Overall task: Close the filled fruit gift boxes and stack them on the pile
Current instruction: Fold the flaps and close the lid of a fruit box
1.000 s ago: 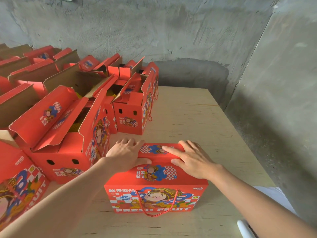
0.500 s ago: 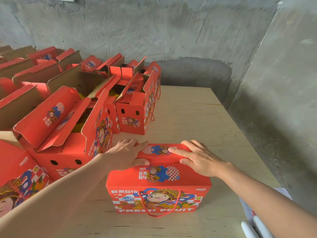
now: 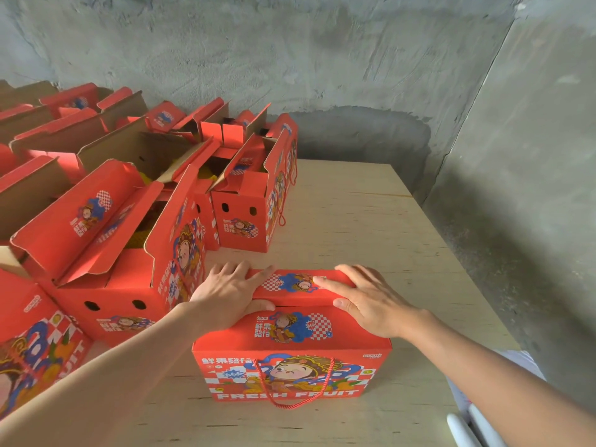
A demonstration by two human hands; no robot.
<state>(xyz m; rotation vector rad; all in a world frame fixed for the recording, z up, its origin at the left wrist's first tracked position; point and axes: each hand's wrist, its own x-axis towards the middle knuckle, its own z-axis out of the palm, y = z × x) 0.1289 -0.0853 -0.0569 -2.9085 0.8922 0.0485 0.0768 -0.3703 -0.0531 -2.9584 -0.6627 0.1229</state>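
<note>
A red fruit gift box (image 3: pixel 292 359) with a cartoon figure and a red cord handle stands on the wooden table (image 3: pixel 371 227) right in front of me. Its top flaps are folded down along a raised ridge. My left hand (image 3: pixel 230 291) lies on the left end of that ridge, fingers on top and thumb on the near slope. On the right end lies my right hand (image 3: pixel 367 301), fingers spread flat over the ridge and thumb on the near flap. Both hands press the flaps down.
Several open red gift boxes (image 3: pixel 109 253) with raised flaps crowd the left side and run back to the grey concrete wall (image 3: pixel 322 59). Yellow fruit shows inside some. Another box (image 3: pixel 32 343) sits at the lower left. A white object (image 3: pixel 474 427) pokes in at the lower right.
Both hands stay on the box's top ridge. The box and hands have shifted very little; the view has tilted slightly.
</note>
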